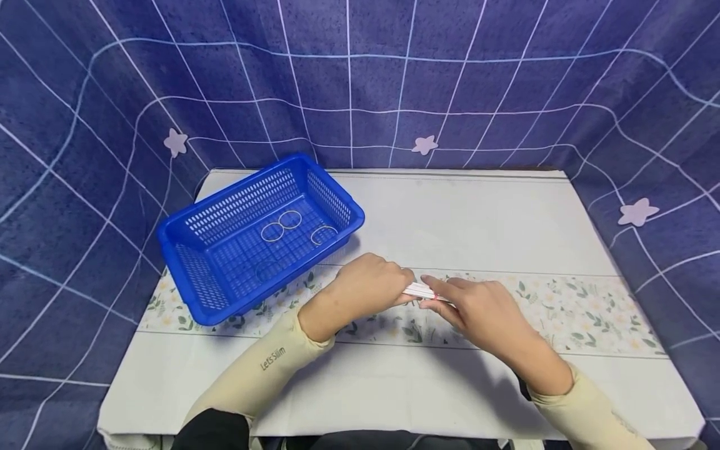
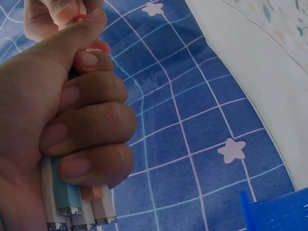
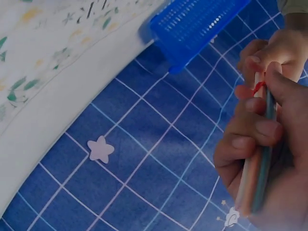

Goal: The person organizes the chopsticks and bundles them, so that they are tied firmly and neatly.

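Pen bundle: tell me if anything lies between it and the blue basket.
Nothing visible does. The pen bundle is gripped by the left hand and the right hand just right of the blue basket; only bare table cover shows between them.

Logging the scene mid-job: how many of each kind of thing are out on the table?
Blue basket: 1
Loose rubber bands in the basket: 3 clear, perhaps a faint fourth
Pen bundle with red band, held by left hand and right hand: 1
Total: 5

Most of the pen bundle (image 1: 420, 290) hidden inside both hands.
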`<state>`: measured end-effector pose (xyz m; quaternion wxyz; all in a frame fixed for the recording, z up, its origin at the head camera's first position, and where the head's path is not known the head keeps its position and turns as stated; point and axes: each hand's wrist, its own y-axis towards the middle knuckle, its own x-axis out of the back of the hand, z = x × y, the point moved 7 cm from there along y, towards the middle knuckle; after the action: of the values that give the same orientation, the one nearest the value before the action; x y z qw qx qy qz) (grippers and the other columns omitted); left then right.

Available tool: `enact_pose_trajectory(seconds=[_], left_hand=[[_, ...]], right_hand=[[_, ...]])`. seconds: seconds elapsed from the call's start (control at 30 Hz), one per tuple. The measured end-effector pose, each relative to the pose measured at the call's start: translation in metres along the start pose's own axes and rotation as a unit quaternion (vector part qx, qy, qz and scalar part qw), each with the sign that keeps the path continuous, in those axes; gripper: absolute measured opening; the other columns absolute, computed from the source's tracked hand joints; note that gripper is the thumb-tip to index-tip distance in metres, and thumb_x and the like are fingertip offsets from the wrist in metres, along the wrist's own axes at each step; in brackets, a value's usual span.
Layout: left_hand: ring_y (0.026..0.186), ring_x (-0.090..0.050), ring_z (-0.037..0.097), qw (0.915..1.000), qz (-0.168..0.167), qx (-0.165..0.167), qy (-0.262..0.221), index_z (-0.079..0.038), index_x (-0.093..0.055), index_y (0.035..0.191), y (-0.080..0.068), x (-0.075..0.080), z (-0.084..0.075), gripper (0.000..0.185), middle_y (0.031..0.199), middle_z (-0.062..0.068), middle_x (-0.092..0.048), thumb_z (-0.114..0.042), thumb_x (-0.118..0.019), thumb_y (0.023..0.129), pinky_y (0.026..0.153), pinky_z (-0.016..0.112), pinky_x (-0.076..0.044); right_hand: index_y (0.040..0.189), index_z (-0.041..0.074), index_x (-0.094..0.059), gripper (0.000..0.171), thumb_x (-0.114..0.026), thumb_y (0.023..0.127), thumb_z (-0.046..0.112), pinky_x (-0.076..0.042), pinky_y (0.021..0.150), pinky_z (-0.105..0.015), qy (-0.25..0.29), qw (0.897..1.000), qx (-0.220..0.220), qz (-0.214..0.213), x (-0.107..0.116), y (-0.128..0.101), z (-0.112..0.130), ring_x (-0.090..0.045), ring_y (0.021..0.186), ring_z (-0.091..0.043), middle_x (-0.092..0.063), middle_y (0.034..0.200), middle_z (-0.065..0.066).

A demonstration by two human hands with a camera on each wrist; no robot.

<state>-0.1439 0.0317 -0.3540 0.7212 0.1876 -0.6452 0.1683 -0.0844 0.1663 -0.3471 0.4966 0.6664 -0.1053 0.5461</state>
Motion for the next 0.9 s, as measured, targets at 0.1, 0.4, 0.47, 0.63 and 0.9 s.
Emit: enact_pose_trajectory(seconds=[0.1, 0.4, 0.47, 0.63, 0.9], left_hand=[[0.069, -0.072, 0.013, 1.0, -0.006, 0.004, 0.003, -0.019, -0.075, 0.102, 0.001, -0.001, 0.001, 0.037, 0.086, -0.003, -0.078, -0.051, -0.057, 0.107, 0.064, 0.037, -0.059], [0.055, -0.057, 0.011, 0.9993, -0.03, 0.017, -0.015, -0.019, -0.067, 0.083, -0.001, 0.002, 0.006, 0.041, 0.068, -0.005, -0.066, -0.052, -0.058, 0.106, 0.055, 0.037, -0.053], [0.055, -0.055, 0.011, 0.9994, -0.031, 0.013, -0.011, -0.02, -0.066, 0.082, -0.001, 0.002, 0.005, 0.042, 0.067, -0.006, -0.065, -0.054, -0.058, 0.105, 0.055, 0.036, -0.052], [0.054, -0.054, 0.01, 0.9995, -0.031, 0.008, -0.005, -0.021, -0.066, 0.081, -0.002, 0.004, 0.005, 0.04, 0.068, -0.006, -0.065, -0.054, -0.061, 0.104, 0.055, 0.035, -0.052], [0.059, -0.055, 0.009, 0.9992, -0.008, 0.008, -0.039, -0.022, -0.069, 0.087, -0.001, 0.003, 0.0, 0.039, 0.072, -0.008, -0.065, -0.053, -0.057, 0.107, 0.058, 0.035, -0.052]], right_hand=[[0.127, 0.015, -0.077, 0.059, -0.046, 0.107, 0.061, -0.04, 0.045, -0.028, 0.007, 1.0, -0.007, 0.008, -0.002, 0.0, -0.002, -0.052, 0.05, -0.008, -0.069, 0.072, 0.003], [0.123, 0.015, -0.074, 0.034, -0.078, 0.094, 0.033, -0.055, 0.062, -0.03, 0.077, 0.995, -0.045, 0.042, 0.01, -0.003, -0.014, -0.063, 0.067, -0.005, -0.079, 0.099, 0.002], [0.11, 0.014, -0.073, 0.022, -0.077, 0.091, 0.023, -0.05, 0.059, -0.025, 0.088, 0.994, -0.033, 0.047, 0.009, -0.002, -0.012, -0.053, 0.064, 0.0, -0.073, 0.091, 0.005], [0.105, 0.009, -0.071, 0.016, -0.069, 0.1, 0.024, -0.051, 0.06, -0.026, 0.082, 0.996, 0.004, 0.041, 0.001, -0.001, -0.006, -0.055, 0.067, -0.003, -0.07, 0.089, 0.003], [0.117, 0.012, -0.078, 0.049, -0.049, 0.11, 0.051, -0.05, 0.05, -0.031, 0.019, 1.0, 0.016, 0.012, -0.001, -0.002, -0.002, -0.058, 0.053, -0.009, -0.078, 0.089, -0.001]])
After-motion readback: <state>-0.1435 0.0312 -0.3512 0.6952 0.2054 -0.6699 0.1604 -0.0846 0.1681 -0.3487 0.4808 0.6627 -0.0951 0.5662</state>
